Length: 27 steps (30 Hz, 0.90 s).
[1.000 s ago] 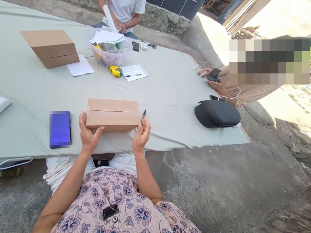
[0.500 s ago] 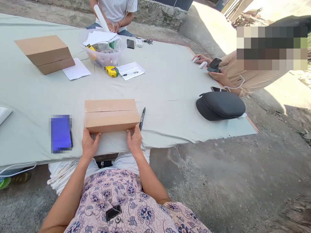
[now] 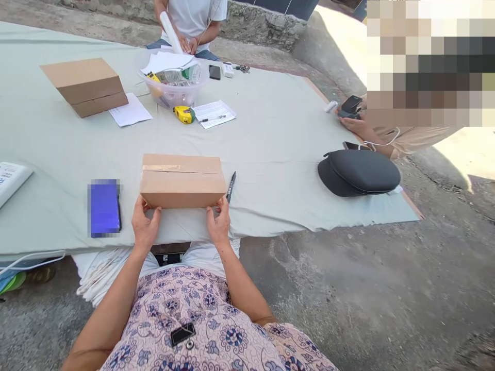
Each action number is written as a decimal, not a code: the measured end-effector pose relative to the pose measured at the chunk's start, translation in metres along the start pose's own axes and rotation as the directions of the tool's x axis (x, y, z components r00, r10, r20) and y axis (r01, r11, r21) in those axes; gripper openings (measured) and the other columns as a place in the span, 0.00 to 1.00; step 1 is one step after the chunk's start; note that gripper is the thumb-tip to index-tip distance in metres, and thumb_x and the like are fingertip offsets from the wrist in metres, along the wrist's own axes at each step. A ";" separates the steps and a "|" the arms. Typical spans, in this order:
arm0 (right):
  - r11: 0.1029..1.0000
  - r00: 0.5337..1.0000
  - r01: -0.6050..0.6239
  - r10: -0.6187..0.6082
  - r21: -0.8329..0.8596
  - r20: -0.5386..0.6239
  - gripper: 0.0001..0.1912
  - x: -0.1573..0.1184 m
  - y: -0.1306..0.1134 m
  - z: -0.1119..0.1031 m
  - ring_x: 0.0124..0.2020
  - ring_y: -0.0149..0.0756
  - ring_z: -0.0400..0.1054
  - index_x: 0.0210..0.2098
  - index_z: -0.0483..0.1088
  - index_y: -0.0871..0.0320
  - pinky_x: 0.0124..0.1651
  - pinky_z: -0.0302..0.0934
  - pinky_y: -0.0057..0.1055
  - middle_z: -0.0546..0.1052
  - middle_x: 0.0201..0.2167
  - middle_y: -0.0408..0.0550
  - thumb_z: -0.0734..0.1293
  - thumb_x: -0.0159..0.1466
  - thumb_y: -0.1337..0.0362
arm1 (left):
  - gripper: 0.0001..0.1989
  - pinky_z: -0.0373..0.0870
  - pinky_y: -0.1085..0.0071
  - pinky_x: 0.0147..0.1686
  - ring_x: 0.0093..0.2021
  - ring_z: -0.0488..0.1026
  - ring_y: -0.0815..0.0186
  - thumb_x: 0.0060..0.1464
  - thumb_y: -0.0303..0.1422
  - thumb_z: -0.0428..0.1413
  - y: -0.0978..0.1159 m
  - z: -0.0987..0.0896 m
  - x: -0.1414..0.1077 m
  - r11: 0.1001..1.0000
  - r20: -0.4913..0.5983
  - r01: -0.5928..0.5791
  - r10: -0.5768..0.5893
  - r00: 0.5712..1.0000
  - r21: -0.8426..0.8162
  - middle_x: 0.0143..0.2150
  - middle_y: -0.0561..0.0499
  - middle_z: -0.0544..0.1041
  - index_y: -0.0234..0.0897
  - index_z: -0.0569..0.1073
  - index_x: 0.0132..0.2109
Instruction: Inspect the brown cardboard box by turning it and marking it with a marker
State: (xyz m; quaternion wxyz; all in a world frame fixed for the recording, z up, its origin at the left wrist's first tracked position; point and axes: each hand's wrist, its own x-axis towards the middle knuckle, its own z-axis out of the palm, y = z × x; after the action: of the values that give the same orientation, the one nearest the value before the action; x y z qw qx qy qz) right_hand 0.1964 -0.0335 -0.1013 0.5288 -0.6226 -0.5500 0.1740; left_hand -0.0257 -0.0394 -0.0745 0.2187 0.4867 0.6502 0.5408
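A taped cardboard box is being held at its near edge on a cloth-covered surface by a left hand and a right hand, both open, unclenched. A pen is lying just beside it; a blue object is being hidden by pixelation.

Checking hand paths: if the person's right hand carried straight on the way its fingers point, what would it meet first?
The taped brown cardboard box: the fingertips of the right hand look to be against its near side, though depth is unclear.
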 end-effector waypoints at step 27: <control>0.978 0.991 0.130 -0.129 0.165 -0.017 0.35 -0.007 0.012 -0.011 0.60 0.44 0.70 0.70 0.58 0.54 0.55 0.74 0.42 0.72 0.62 0.60 0.66 0.65 0.58 | 0.32 0.75 0.57 0.54 0.61 0.72 0.53 0.61 0.44 0.58 -0.011 -0.008 -0.005 0.934 0.006 -0.356 0.356 0.934 0.042 0.63 0.34 0.73 0.39 0.65 0.68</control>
State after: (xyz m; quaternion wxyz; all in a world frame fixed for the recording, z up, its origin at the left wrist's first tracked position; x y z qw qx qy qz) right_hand 0.2089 -0.0425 -0.1092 0.5906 -0.5399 -0.5714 0.1823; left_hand -0.0348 -0.0471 -0.0830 0.1061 0.6003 0.5629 0.5581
